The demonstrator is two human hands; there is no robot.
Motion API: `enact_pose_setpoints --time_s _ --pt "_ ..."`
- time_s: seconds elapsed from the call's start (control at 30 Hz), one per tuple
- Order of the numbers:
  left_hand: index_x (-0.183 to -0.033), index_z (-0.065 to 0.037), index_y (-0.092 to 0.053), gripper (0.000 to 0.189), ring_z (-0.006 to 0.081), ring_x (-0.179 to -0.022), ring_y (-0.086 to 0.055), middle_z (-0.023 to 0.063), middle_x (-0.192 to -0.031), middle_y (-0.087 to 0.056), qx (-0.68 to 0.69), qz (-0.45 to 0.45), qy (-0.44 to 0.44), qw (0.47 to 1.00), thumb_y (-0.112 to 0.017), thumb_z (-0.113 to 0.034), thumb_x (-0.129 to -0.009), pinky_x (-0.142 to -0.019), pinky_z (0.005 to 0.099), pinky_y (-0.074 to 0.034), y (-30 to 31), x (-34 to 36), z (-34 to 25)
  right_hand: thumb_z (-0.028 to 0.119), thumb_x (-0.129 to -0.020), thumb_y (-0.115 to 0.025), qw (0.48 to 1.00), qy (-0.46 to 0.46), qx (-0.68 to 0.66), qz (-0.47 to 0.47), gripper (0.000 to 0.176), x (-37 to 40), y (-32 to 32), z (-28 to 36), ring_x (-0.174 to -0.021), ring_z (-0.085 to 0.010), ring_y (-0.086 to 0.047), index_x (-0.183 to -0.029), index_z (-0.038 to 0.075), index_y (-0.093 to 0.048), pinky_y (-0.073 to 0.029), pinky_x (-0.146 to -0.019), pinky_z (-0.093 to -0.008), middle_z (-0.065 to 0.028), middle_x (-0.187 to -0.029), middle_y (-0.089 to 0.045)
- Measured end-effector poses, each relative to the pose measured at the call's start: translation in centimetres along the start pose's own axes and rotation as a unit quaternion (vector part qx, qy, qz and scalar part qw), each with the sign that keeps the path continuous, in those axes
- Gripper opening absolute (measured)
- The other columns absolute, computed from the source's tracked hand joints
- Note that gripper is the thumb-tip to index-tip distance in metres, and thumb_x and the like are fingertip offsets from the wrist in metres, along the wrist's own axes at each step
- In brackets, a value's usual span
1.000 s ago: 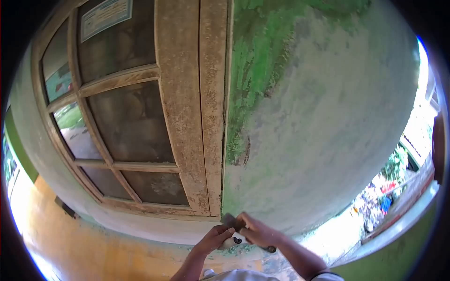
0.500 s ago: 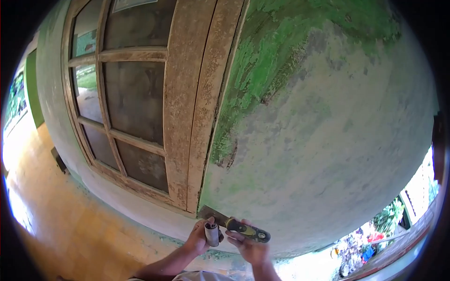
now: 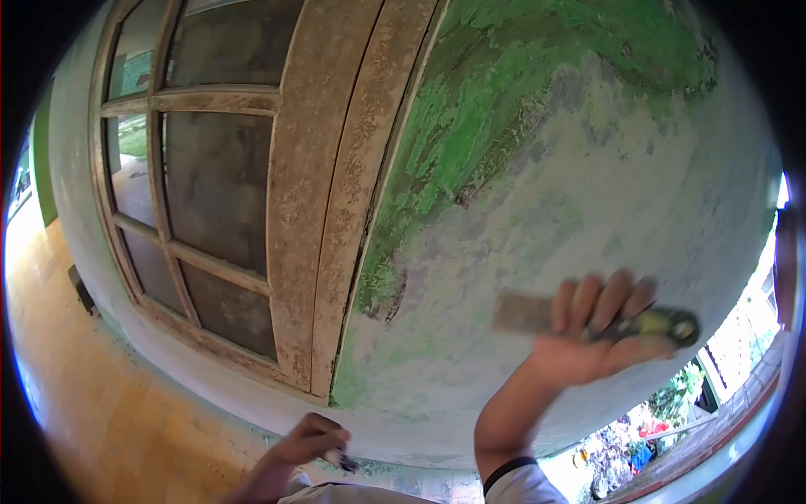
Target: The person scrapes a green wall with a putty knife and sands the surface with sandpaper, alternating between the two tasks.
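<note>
My right hand (image 3: 596, 328) is raised in front of the wall at the right, its fingers wrapped round a scraper (image 3: 659, 326) with a dark and yellow handle. The scraper's flat blade (image 3: 522, 313) points left and is blurred. Low in the middle, my left hand (image 3: 315, 438) is closed round a small grey cylinder (image 3: 342, 459), mostly hidden by the fingers. Behind the hands stands the wall (image 3: 520, 252), pale and patchy, with green paint (image 3: 470, 118) peeling along its upper part.
A worn wooden window frame (image 3: 306, 210) with glass panes (image 3: 214, 181) fills the upper left. Below it lies a yellow-brown tiled floor (image 3: 143, 420). Plants (image 3: 676, 395) and a brick-edged ledge (image 3: 705, 454) show at the lower right.
My right hand has lifted the scraper up and to the right, away from my left hand. My left hand has moved down and left with the cylinder.
</note>
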State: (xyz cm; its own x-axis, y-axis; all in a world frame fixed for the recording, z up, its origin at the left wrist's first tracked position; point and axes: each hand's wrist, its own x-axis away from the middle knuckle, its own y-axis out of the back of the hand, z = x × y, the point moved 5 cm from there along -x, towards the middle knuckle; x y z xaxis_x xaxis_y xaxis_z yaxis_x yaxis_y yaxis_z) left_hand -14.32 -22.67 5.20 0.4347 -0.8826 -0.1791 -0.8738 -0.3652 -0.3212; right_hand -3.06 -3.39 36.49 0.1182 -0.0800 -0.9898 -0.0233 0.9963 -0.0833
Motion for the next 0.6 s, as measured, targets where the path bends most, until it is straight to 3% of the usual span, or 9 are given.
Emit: enact_pose_setpoints --time_s 0.1,0.17,0.23,0.3,0.33,0.47,0.53,0.6 --pt "-0.064 0.003 -0.061 0.026 0.0133 -0.056 -0.054 0.0071 -0.060 -0.058 0.073 -0.111 -0.082 0.988 -0.055 -0.009 -0.086 -0.051 0.0274 -0.041 5.5 0.8 -1.7 0.054 -0.088 -0.048 0.997 0.034 0.050 0.052 0.043 -5.2 -0.8 -0.7 -0.051 -0.0093 -0.030 -0.085 0.012 -0.041 -0.030 -0.048 -0.0238 0.0005 -0.070 -0.037" --pt "-0.056 -0.006 -0.050 0.037 0.0146 -0.046 -0.045 0.0049 -0.052 -0.049 0.154 -0.180 -0.145 0.961 -0.052 -0.017 -0.091 -0.049 0.0308 -0.039 7.5 0.9 -3.8 0.056 -0.087 -0.048 0.996 0.021 0.078 0.024 0.044 -7.3 -1.1 -2.2 -0.050 -0.0094 -0.030 -0.083 0.012 -0.041 -0.027 -0.049 -0.0238 0.0007 -0.069 -0.037" --pt "-0.055 -0.011 -0.045 0.039 0.0129 -0.043 -0.038 0.0017 -0.047 -0.040 0.121 -0.167 -0.182 0.961 -0.053 -0.023 -0.092 -0.049 0.0314 -0.037 10.2 0.7 -4.8 0.057 -0.086 -0.048 0.994 0.012 0.108 -0.004 0.045 -8.8 -0.4 -3.2 -0.050 -0.0094 -0.029 -0.081 0.013 -0.041 -0.025 -0.049 -0.0238 0.0008 -0.068 -0.037" --pt "-0.055 -0.012 -0.044 0.040 0.0127 -0.043 -0.037 0.0006 -0.046 -0.037 0.121 -0.187 -0.180 0.958 -0.053 -0.025 -0.092 -0.049 0.0316 -0.036 11.6 0.4 -5.3 0.058 -0.087 -0.046 0.992 -0.049 0.027 0.113 0.045 -9.6 -0.8 -4.4 -0.049 -0.0093 -0.028 -0.079 0.014 -0.040 -0.022 -0.049 -0.0244 0.0010 -0.064 -0.035" --pt "-0.055 -0.013 -0.043 0.040 0.0126 -0.042 -0.036 -0.0005 -0.045 -0.035 0.120 -0.216 -0.181 0.952 -0.053 -0.026 -0.091 -0.049 0.0318 -0.036 12.6 0.5 -5.6 0.059 -0.088 -0.042 0.992 -0.034 0.059 0.105 0.046 -9.9 -1.0 -4.6 -0.046 -0.0088 -0.024 -0.075 0.015 -0.038 -0.021 -0.048 -0.0246 0.0020 -0.057 -0.031" --pt "-0.056 -0.013 -0.041 0.040 0.0121 -0.040 -0.032 -0.0013 -0.045 -0.032 0.108 -0.183 -0.188 0.959 -0.054 -0.027 -0.091 -0.049 0.0320 -0.035 14.8 0.2 -5.6 0.055 -0.091 -0.040 0.990 0.028 0.059 0.124 0.045 -11.2 -1.3 -4.7 -0.044 -0.0082 -0.022 -0.072 0.014 -0.037 -0.020 -0.048 -0.0247 0.0032 -0.053 -0.029" --pt "-0.057 -0.013 -0.041 0.040 0.0132 -0.040 -0.032 -0.0005 -0.045 -0.033 0.100 -0.181 -0.178 0.962 -0.053 -0.029 -0.091 -0.049 0.0330 -0.035 15.8 0.0 -5.3 0.044 -0.095 -0.036 0.990 0.026 -0.001 0.136 0.036 -11.5 -0.7 -5.5 -0.042 -0.0086 -0.023 -0.073 0.015 -0.037 -0.021 -0.045 -0.0258 0.0020 -0.052 -0.031" --pt "-0.057 -0.013 -0.041 0.041 0.0143 -0.041 -0.031 0.0002 -0.045 -0.033 0.096 -0.185 -0.162 0.964 -0.052 -0.032 -0.092 -0.049 0.0339 -0.035 16.0 0.2 -4.9 0.037 -0.094 -0.036 0.994 0.023 0.050 0.095 0.032 -11.2 -0.3 -6.3 -0.043 -0.0078 -0.022 -0.070 0.015 -0.035 -0.021 -0.046 -0.0254 0.0032 -0.052 -0.030"
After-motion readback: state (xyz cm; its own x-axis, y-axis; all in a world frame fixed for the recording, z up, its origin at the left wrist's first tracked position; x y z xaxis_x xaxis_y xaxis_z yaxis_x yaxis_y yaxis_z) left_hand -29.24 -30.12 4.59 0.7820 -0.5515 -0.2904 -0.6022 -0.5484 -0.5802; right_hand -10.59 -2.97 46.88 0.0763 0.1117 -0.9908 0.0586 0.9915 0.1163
